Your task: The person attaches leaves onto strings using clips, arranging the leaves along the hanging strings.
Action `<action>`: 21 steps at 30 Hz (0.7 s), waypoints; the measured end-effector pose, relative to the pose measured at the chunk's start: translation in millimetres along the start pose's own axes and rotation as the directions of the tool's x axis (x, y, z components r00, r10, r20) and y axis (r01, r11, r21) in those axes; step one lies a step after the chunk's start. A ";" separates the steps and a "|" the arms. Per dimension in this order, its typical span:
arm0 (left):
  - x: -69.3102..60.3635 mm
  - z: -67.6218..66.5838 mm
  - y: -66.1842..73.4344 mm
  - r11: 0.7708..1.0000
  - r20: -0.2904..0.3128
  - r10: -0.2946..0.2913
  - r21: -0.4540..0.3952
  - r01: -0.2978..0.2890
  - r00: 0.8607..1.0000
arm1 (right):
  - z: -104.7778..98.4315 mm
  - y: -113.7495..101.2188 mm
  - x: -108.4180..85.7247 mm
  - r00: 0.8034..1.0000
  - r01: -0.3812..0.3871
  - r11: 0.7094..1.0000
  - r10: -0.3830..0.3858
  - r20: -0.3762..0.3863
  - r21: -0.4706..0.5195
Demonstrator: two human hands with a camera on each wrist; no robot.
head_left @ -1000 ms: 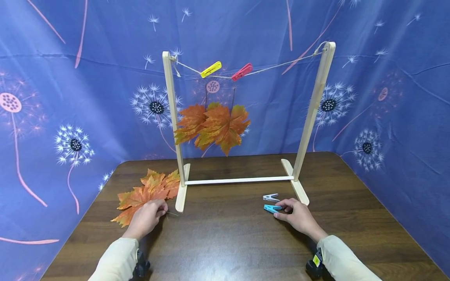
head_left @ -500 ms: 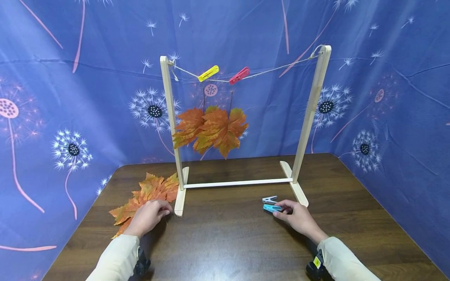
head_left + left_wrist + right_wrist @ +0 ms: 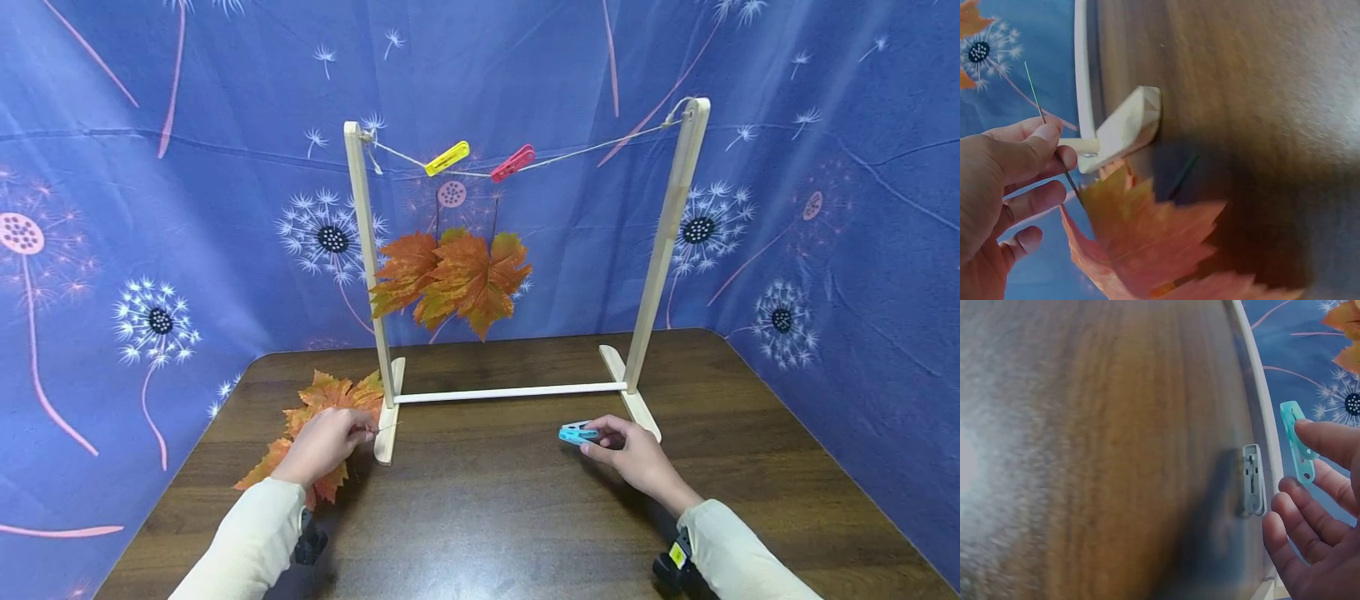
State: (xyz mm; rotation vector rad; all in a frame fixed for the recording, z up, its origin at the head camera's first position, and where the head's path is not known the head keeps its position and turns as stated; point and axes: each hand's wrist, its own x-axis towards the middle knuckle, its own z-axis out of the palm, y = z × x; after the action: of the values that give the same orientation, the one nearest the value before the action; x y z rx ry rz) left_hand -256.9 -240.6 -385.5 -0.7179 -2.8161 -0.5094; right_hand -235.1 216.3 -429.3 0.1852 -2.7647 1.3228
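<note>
My left hand [image 3: 321,446] pinches the thin stem of an orange maple leaf [image 3: 1147,234] between thumb and forefinger, beside the rack's left foot. The leaf hangs below the hand, its tip of stem poking up past the fingers. In my right hand [image 3: 633,457] a teal clothespin [image 3: 1298,442] is held between thumb and fingers, just above the table. A grey clothespin [image 3: 1252,481] lies on the wood near it, mostly hidden behind the teal one in the head view. More orange leaves [image 3: 330,396] lie on the table behind the left hand.
A wooden rack [image 3: 667,242] with a sagging string stands at the back. A yellow clothespin [image 3: 447,158] and a red clothespin [image 3: 513,163] on the string each hold a hanging leaf [image 3: 480,275]. A white crossbar [image 3: 510,393] runs low between the feet.
My left hand has risen slightly and moved right, lifting the leaf by its stem. The right hand has raised the teal clothespin a little off the table.
</note>
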 end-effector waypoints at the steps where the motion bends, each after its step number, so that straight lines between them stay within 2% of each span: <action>1: 1.7 -1.0 1.3 1.000 -0.004 0.013 0.008 -0.013 1.000 | -1.2 -1.4 0.4 1.000 0.004 1.000 -0.004 0.002 0.008; 6: 9.3 -8.2 8.7 0.999 -0.008 0.040 0.015 -0.040 0.999 | -7.3 -7.6 4.0 1.000 0.024 0.999 -0.024 0.007 0.038; 11: 17.1 -16.2 17.9 0.998 0.007 0.056 -0.007 -0.056 0.998 | -14.5 -13.4 9.6 0.998 0.067 0.998 -0.067 -0.020 0.019; 17: 27.5 -23.9 29.8 0.997 0.062 0.039 -0.074 -0.035 0.997 | -24.0 -22.1 14.5 0.991 0.115 0.993 -0.116 -0.070 -0.023; 21: 33.6 -28.7 38.1 0.995 0.060 0.044 -0.097 -0.038 0.997 | -29.9 -29.0 18.1 0.984 0.155 0.988 -0.156 -0.081 -0.023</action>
State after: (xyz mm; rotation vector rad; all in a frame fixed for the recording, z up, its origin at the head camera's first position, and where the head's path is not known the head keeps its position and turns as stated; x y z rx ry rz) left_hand -264.3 -205.6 -339.4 -0.8215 -2.8436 -0.6290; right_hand -248.6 220.1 -386.2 0.3302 -2.6312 1.2399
